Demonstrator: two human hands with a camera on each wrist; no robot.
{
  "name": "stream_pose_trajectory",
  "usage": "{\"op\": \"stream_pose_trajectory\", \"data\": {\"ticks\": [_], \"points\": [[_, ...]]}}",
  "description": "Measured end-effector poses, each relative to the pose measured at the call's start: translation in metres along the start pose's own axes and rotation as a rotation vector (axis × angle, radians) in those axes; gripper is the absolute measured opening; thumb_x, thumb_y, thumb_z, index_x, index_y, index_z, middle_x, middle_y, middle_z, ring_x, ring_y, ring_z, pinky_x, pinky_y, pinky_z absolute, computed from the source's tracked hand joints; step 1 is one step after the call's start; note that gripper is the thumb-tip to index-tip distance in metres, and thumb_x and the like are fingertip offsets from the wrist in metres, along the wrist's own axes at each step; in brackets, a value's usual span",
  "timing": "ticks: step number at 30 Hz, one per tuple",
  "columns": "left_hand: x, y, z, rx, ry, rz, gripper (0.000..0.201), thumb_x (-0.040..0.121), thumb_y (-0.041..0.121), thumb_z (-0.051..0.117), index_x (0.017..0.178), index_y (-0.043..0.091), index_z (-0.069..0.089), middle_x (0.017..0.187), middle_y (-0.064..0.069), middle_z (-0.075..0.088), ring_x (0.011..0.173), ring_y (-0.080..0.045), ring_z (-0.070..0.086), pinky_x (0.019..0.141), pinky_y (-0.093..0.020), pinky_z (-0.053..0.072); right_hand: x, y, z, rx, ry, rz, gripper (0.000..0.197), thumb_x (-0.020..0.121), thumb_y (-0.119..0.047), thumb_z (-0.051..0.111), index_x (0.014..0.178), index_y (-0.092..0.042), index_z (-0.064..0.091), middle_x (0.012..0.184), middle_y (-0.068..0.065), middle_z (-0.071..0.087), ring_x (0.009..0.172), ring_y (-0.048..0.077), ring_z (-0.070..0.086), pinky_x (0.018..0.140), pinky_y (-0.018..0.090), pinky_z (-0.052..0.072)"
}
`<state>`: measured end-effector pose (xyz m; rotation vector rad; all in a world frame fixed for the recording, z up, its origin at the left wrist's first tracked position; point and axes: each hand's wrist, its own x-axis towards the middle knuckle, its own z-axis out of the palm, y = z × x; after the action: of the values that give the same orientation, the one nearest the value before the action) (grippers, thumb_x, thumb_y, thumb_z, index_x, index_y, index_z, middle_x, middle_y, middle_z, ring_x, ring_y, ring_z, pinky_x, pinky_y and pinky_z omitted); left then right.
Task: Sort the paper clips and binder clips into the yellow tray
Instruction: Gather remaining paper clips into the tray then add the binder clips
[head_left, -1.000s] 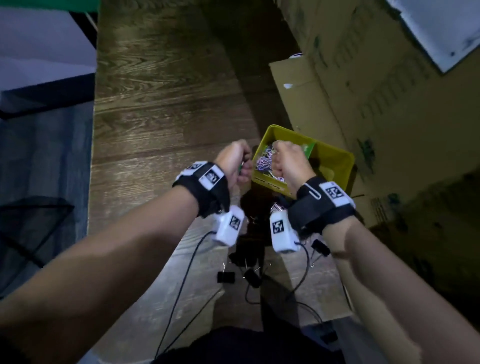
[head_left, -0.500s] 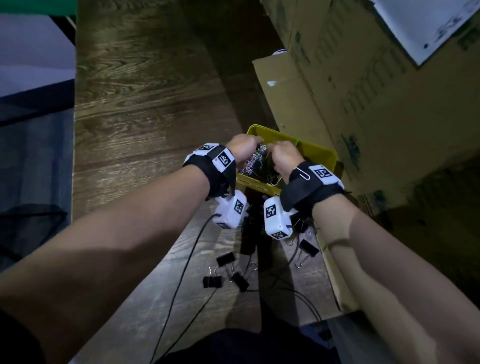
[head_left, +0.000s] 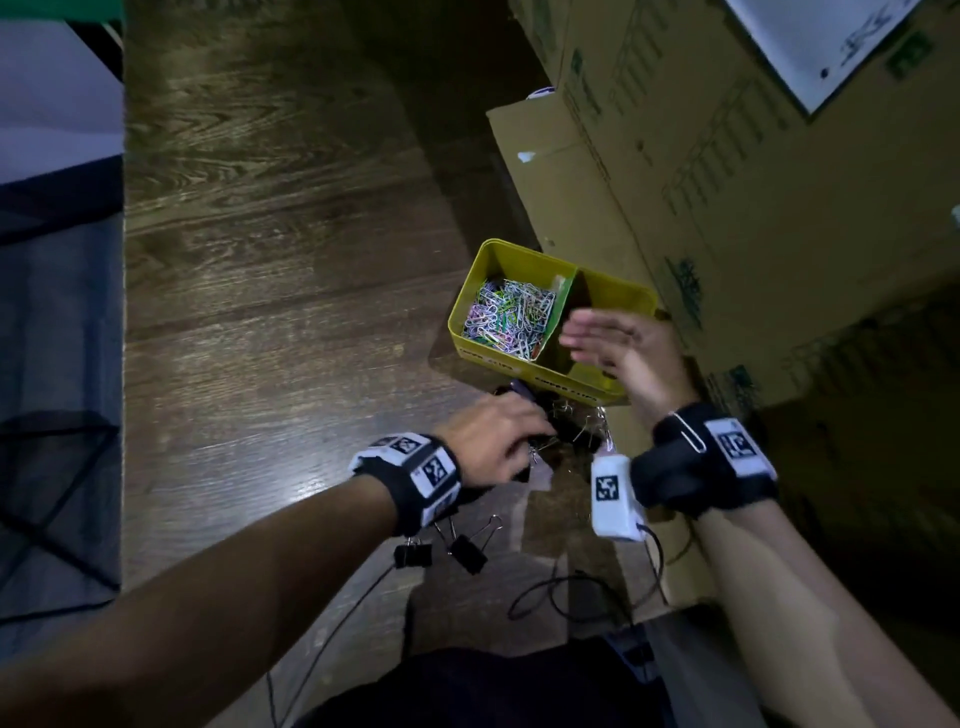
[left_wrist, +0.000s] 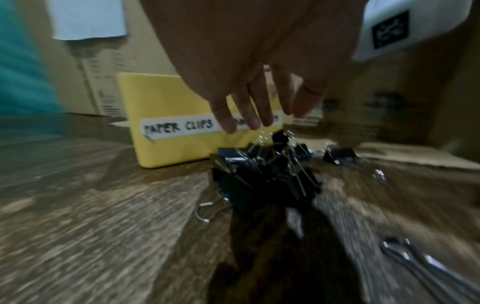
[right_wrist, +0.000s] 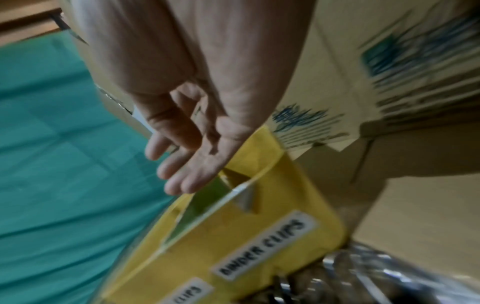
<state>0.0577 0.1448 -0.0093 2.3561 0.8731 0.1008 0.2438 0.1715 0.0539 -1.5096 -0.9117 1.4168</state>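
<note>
The left hand (head_left: 488, 441) reaches down, fingers (left_wrist: 244, 111) straight, over the binder clips (left_wrist: 262, 176) heaped on the surface (head_left: 270, 312). Paper clips (head_left: 511, 317) fill the tray's (head_left: 470, 296) left compartment (labelled so). The right hand (head_left: 623, 353) hovers over the right one, fingers spread and holding nothing.

A dark wooden table (head_left: 270, 270) with strong grain caught a patch of glare near its front edge. Stacked cardboard boxes (head_left: 753, 208) stood along its right side, a white sheet (head_left: 810, 36) lying on top. The room was dim.
</note>
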Motion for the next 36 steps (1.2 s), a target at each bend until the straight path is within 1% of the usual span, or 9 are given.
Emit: {"op": "stream_pose_trajectory", "data": {"ticks": [2,6,9,12,16,19,27,31,36], "points": [[0.005,0.002,0.015,0.184,-0.222,-0.03,0.055,0.086,0.029,0.052,0.138,0.028,0.036,0.149,-0.008,0.03,0.138,-0.029,0.022,0.111,-0.053,0.019,-0.016,0.014,-0.012,-0.015,-0.028,0.012,0.017,0.08,0.009,0.058,0.091,-0.001,0.067,0.075,-0.002,0.073,0.069,0.008,0.07,0.065,0.02,0.056],[0.006,-0.006,0.03,0.307,-0.337,-0.2,0.072,0.087,0.053,0.045,0.142,0.045,-0.001,0.157,0.003,-0.007,0.141,-0.036,-0.01,0.106,-0.066,-0.002,-0.056,0.051,-0.023,-0.469,0.049,-0.052,0.03,0.083,0.013,0.055,0.095,-0.01,0.072,0.094,-0.002,0.069,0.08,-0.009,0.063,0.078,0.011,0.051],[-0.014,-0.02,0.035,0.304,-0.362,-0.215,0.076,0.089,0.051,0.046,0.14,0.049,-0.011,0.155,0.006,-0.015,0.14,-0.034,-0.018,0.106,-0.067,-0.001,-0.07,0.084,-0.026,-0.742,-0.024,-0.141,0.037,0.085,-0.01,0.062,0.118,-0.026,0.064,0.131,-0.007,0.052,0.12,0.004,0.044,0.104,0.029,0.039],[-0.046,-0.031,0.034,0.26,-0.349,-0.173,0.073,0.09,0.051,0.043,0.14,0.049,-0.01,0.155,0.007,-0.016,0.139,-0.03,-0.022,0.109,-0.065,0.0,-0.071,0.115,-0.018,-0.957,-0.155,-0.047,0.077,0.084,-0.046,0.063,0.147,-0.031,0.023,0.158,0.0,0.007,0.144,0.019,0.006,0.115,0.04,0.014],[-0.096,-0.037,0.029,0.216,-0.188,-0.177,0.08,0.083,0.064,0.044,0.14,0.049,-0.01,0.154,0.008,-0.014,0.141,-0.025,-0.02,0.111,-0.06,-0.004,-0.073,0.138,0.005,-1.3,-0.295,0.008,0.102,0.078,-0.075,0.045,0.148,-0.03,-0.012,0.154,0.004,-0.026,0.138,0.029,-0.032,0.111,0.048,-0.016],[-0.136,-0.036,0.041,0.286,-0.159,-0.233,0.096,0.07,0.083,0.038,0.142,0.043,-0.012,0.155,0.002,-0.018,0.141,-0.025,-0.017,0.107,-0.06,-0.007,-0.075,0.143,0.031,-1.259,-0.432,-0.055,0.105,0.078,-0.072,0.047,0.147,-0.027,-0.017,0.148,0.002,-0.036,0.135,0.023,-0.037,0.113,0.049,-0.017],[-0.141,-0.033,0.068,0.282,-0.097,-0.432,0.093,0.074,0.083,0.009,0.147,0.028,-0.005,0.154,-0.012,-0.002,0.138,-0.039,0.023,0.088,-0.069,0.039,-0.07,0.145,0.085,-1.148,-0.587,-0.161,0.099,0.08,-0.058,0.061,0.15,-0.028,-0.002,0.157,0.006,-0.02,0.141,0.021,-0.027,0.118,0.047,-0.006],[-0.143,-0.026,0.044,0.161,0.052,-0.392,0.091,0.069,0.086,0.03,0.144,0.038,0.008,0.143,-0.012,0.023,0.129,-0.035,0.037,0.099,-0.062,0.034,-0.066,0.132,0.083,-0.873,-0.468,-0.155,0.088,0.079,-0.046,0.069,0.148,-0.033,0.015,0.157,-0.006,-0.002,0.145,0.018,0.001,0.116,0.045,0.016],[-0.11,-0.037,0.002,0.022,0.328,-0.688,0.062,0.082,0.064,0.043,0.13,0.026,0.039,0.127,-0.01,0.041,0.105,-0.023,0.052,0.085,-0.043,0.05,-0.05,0.121,0.077,-0.862,-0.202,-0.176,0.063,0.084,-0.044,0.063,0.138,-0.03,0.034,0.141,0.0,0.034,0.128,0.018,0.039,0.107,0.048,0.038]]}}
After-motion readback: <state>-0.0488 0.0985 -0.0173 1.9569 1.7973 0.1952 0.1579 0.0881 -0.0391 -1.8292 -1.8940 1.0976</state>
